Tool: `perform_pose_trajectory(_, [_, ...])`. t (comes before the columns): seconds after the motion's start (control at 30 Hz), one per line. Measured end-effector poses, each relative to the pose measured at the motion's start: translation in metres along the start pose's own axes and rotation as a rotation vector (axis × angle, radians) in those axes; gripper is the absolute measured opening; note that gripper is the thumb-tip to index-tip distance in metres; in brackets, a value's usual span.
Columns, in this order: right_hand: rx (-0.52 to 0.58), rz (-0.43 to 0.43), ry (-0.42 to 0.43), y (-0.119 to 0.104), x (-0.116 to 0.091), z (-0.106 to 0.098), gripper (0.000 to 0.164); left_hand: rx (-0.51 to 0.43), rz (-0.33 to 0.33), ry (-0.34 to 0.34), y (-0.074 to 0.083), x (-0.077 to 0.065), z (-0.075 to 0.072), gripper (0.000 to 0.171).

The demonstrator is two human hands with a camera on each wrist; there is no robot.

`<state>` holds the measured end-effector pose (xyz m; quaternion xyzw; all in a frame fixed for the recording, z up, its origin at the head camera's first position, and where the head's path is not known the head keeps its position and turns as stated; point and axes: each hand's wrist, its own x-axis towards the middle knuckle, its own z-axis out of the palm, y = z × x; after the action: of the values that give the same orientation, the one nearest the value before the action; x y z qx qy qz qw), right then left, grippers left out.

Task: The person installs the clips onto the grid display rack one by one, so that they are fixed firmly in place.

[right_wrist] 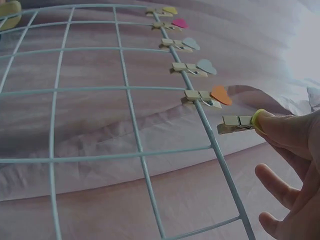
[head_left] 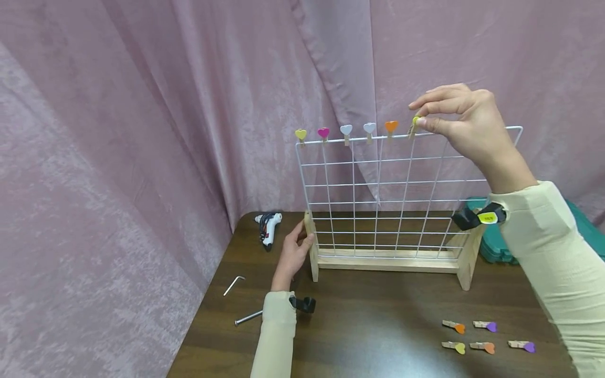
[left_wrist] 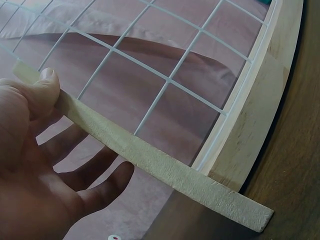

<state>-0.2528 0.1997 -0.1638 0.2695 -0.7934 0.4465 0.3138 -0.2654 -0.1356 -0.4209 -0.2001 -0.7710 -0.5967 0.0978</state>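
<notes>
My right hand (head_left: pixel 472 123) pinches a small wooden clothespin (right_wrist: pixel 235 124) with a yellow heart between thumb and fingers, its jaws just beside the top wire in the right wrist view. That wire belongs to a white wire grid (head_left: pixel 378 183) standing upright in a wooden base. Along the top edge sit clothespins with yellow (head_left: pixel 300 135), pink (head_left: pixel 323 133), white (head_left: pixel 346 129) and orange (head_left: pixel 391 126) hearts. My left hand (head_left: pixel 290 257) grips the base's left wooden upright (left_wrist: pixel 145 152), thumb on one face and fingers behind.
Several heart clothespins, among them a purple one (head_left: pixel 491 326), lie on the table (head_left: pixel 368 325) at front right. A glue gun (head_left: pixel 270 228), a hex key (head_left: pixel 233 284) and a bolt (head_left: pixel 248 317) lie left. Behind the right upright is a green case (head_left: pixel 496 247); a pink curtain hangs behind.
</notes>
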Motion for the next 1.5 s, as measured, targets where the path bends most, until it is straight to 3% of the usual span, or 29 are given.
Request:
perform_pose_trajectory(0.23, [-0.159, -0.050, -0.030, 0.001, 0.006, 0.000, 0.004, -0.011, -0.009, 0.005, 0.001, 0.002, 0.000, 0.047])
perform_pose_trajectory(0.47, [-0.184, -0.041, -0.064, 0.004, 0.004, 0.002, 0.003, 0.004, -0.003, 0.005, -0.001, 0.001, 0.000, 0.048])
perform_pose_trajectory(0.7, [-0.125, 0.079, -0.093, 0.003, 0.002, 0.000, 0.011, -0.005, 0.003, 0.003, -0.002, 0.002, 0.000, 0.048])
perform_pose_trajectory(0.87, [-0.190, 0.090, -0.090, 0.003, -0.002, -0.002, 0.020, -0.008, -0.001, 0.000, -0.002, 0.002, -0.001, 0.048])
perform_pose_trajectory(1.03, [-0.280, 0.021, -0.026, -0.002, -0.017, -0.006, 0.025, -0.001, 0.003, -0.003, -0.003, 0.003, -0.002, 0.048])
perform_pose_trajectory(1.13, [-0.297, -0.062, 0.015, -0.008, -0.030, -0.009, 0.023, 0.012, 0.014, 0.001, -0.001, 0.005, -0.004, 0.048])
perform_pose_trajectory(1.33, [-0.269, -0.260, 0.073, -0.010, -0.057, -0.017, 0.026, 0.005, 0.013, 0.001, 0.003, 0.006, -0.003, 0.049])
perform_pose_trajectory(1.5, [-0.226, -0.330, 0.059, -0.007, -0.077, -0.023, 0.018, -0.003, 0.016, -0.004, 0.003, 0.006, -0.003, 0.049])
